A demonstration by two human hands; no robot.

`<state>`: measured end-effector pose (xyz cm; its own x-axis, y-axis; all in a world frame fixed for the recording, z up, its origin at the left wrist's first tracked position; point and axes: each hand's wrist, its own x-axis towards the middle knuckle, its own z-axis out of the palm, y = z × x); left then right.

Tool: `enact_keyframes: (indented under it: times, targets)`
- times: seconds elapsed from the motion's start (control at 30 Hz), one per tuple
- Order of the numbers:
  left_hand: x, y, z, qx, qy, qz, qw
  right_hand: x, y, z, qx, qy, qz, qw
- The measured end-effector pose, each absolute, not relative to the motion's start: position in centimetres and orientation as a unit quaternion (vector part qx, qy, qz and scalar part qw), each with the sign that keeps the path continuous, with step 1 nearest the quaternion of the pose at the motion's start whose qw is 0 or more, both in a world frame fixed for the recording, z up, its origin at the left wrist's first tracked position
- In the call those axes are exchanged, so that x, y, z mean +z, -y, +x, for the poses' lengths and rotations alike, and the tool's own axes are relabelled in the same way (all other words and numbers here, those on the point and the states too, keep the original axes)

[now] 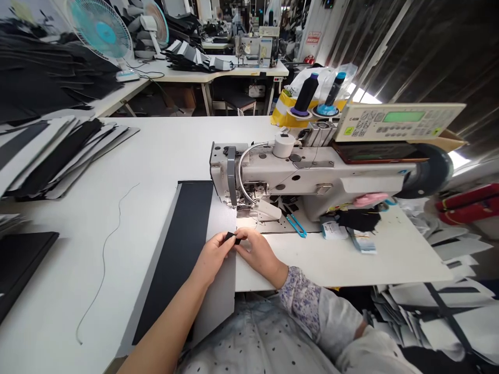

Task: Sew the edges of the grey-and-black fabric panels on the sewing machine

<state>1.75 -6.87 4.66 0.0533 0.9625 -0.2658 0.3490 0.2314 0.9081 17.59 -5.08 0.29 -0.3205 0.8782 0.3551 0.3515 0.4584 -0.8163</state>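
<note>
Between my two hands is a small black fabric piece (231, 237), pinched by the fingertips. My left hand (212, 255) grips its left side, and my right hand (258, 253) has hold of its right end. Both hands are just in front of the needle area of a white sewing machine (280, 174). Under my left hand lies a long grey panel with a wide black strip (177, 244) along it, reaching from the machine toward my lap. Blue thread snips (297, 226) rest on the machine bed, right of the lamp, near small black scraps.
Stacked grey and black panels (58, 156) lie on the left of the white table (97, 228), with a loose thread (104, 254) nearby. Thread cones (306, 93) and a control panel (401, 123) stand behind the machine. A fan (102, 31) stands at the back left.
</note>
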Motion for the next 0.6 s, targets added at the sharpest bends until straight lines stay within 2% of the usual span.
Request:
enact_keyframes:
  times: [0.07,0.2,0.27,0.4,0.6]
  targets:
    - [4.4,6.3,0.7,0.270,-0.623,0.614,0.402,0.0,5.2,17.9,0.289,0.768,-0.415,0.393]
    - [3.2,4.2,-1.5,0.208,-0.591,0.765,0.150,0.1,5.7,18.7,0.223,0.828,-0.402,0.319]
    - [2.4,3.4,-2.0,0.191,-0.571,0.796,0.070,0.3,6.1,18.9,0.204,0.848,-0.397,0.285]
    - [1.3,3.2,-1.6,0.176,-0.549,0.817,0.005,0.5,6.5,19.0,0.195,0.848,-0.412,0.272]
    - [1.0,3.4,-1.3,0.179,-0.547,0.817,-0.008,-0.4,6.1,19.0,0.216,0.817,-0.435,0.311]
